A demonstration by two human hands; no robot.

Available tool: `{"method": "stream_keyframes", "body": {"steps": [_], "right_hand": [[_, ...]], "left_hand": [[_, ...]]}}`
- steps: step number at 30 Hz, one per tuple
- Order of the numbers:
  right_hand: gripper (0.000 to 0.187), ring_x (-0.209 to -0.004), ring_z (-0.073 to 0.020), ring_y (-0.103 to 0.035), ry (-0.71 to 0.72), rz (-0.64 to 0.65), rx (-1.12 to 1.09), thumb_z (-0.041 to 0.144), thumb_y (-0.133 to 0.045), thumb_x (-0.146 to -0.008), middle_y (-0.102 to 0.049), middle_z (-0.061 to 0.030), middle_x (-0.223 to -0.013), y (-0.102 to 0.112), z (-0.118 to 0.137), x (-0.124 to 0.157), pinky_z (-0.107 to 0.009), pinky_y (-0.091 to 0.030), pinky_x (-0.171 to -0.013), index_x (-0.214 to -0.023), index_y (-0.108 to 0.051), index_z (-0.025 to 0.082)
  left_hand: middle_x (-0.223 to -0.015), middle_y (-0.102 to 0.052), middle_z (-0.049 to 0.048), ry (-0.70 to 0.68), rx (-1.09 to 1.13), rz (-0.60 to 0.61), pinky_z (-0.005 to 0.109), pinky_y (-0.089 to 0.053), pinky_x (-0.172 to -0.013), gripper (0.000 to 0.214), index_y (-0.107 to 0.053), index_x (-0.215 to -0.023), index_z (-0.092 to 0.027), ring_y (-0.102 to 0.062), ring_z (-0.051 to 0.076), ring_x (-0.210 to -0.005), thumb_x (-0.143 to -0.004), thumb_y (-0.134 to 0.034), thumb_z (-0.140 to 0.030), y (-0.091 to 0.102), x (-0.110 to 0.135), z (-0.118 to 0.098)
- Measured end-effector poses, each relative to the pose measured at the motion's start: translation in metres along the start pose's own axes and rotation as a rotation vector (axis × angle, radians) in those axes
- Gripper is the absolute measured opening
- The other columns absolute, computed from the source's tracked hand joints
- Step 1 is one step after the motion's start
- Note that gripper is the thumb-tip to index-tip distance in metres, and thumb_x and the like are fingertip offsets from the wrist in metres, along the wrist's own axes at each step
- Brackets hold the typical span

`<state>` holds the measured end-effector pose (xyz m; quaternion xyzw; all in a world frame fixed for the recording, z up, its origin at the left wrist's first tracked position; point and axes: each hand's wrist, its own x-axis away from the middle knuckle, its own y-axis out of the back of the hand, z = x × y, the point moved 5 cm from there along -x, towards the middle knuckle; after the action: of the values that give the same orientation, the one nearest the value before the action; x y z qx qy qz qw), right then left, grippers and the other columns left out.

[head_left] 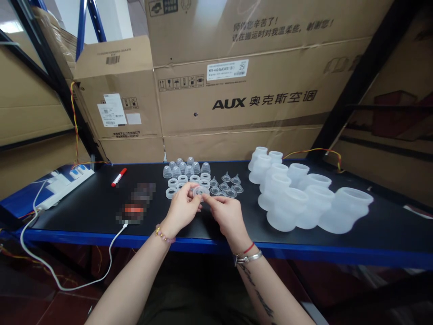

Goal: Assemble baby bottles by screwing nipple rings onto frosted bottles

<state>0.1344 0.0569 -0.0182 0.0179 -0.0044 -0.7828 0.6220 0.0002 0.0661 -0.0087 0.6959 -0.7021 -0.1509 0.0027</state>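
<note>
the left hand [182,208] and right hand [228,216] are meeting with wrists bent inward, both pinching a clear silicone ring [201,191] between them over the black worktop [84,212], just in front of rows of small clear silicone parts [189,174].

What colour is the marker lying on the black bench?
The marker is red and white, best seen in the head view.

Frosted silicone cups [287,207]: ten, what a crowd!
Clear domes [184,170]: nine
Small teats [230,192]: about eight
Clear rings [172,193]: roughly seven, plus one in the fingers [194,192]
Red marker [118,177]: one
</note>
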Motion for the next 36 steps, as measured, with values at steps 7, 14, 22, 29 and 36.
{"method": "stream_keyframes", "body": {"steps": [7, 14, 22, 29, 36], "right_hand": [[0.029, -0.043, -0.0101, -0.041, -0.007, 0.012, 0.02, 0.036, -0.069, -0.06, -0.055, -0.0003, -0.044, -0.002, -0.001, 0.0, -0.024, -0.032, -0.044, -0.068, -0.074, 0.009], [0.023, -0.045, -0.0089, -0.042, -0.033, 0.088, -0.048, 0.03, -0.065, -0.059, -0.057, -0.0006, -0.048, -0.004, -0.007, -0.01, -0.023, -0.033, -0.046, -0.065, -0.073, 0.009], [0.032, -0.056, -0.0136, -0.055, 0.0, 0.068, 0.028, 0.033, -0.066, -0.063, -0.069, -0.0051, -0.061, -0.005, -0.006, -0.011, -0.023, -0.039, -0.053, -0.079, -0.078, 0.008], [0.023, -0.064, -0.0193, -0.065, 0.001, 0.001, 0.224, 0.03, -0.067, -0.066, -0.073, -0.0085, -0.066, -0.004, 0.002, -0.006, -0.025, -0.043, -0.057, -0.074, -0.078, 0.012], [0.031, -0.066, -0.0212, -0.068, 0.097, -0.008, 0.347, 0.045, -0.068, -0.069, -0.074, -0.0093, -0.068, -0.001, 0.007, -0.003, -0.025, -0.043, -0.055, -0.074, -0.078, 0.016]], "left_hand": [[-0.06, -0.055, -0.0068, 0.061, -0.028, -0.023, 0.016, -0.047, -0.044, 0.02, -0.053, -0.093, -0.019, -0.059, 0.009, -0.047, -0.075, -0.058, -0.013, -0.001, 0.004, -0.002], [-0.064, -0.058, -0.0043, 0.116, -0.013, 0.109, 0.022, -0.053, -0.054, 0.019, -0.052, -0.1, -0.02, -0.064, 0.012, -0.056, -0.082, -0.056, -0.019, -0.006, 0.004, 0.0], [-0.1, -0.068, 0.0063, -0.215, -0.445, 0.035, 0.032, -0.051, -0.081, 0.024, -0.067, -0.105, -0.023, -0.063, 0.018, -0.086, -0.088, -0.052, -0.03, 0.001, 0.002, -0.018], [-0.074, -0.068, 0.0025, -0.003, -0.267, 0.011, 0.025, -0.053, -0.057, 0.014, -0.063, -0.093, -0.019, -0.064, 0.014, -0.055, -0.087, -0.051, -0.025, -0.001, 0.001, -0.004], [-0.064, -0.065, 0.0008, 0.109, -0.096, -0.046, 0.024, -0.054, -0.048, 0.008, -0.057, -0.089, -0.019, -0.066, 0.015, -0.05, -0.088, -0.052, -0.025, 0.002, 0.003, -0.008]]}}
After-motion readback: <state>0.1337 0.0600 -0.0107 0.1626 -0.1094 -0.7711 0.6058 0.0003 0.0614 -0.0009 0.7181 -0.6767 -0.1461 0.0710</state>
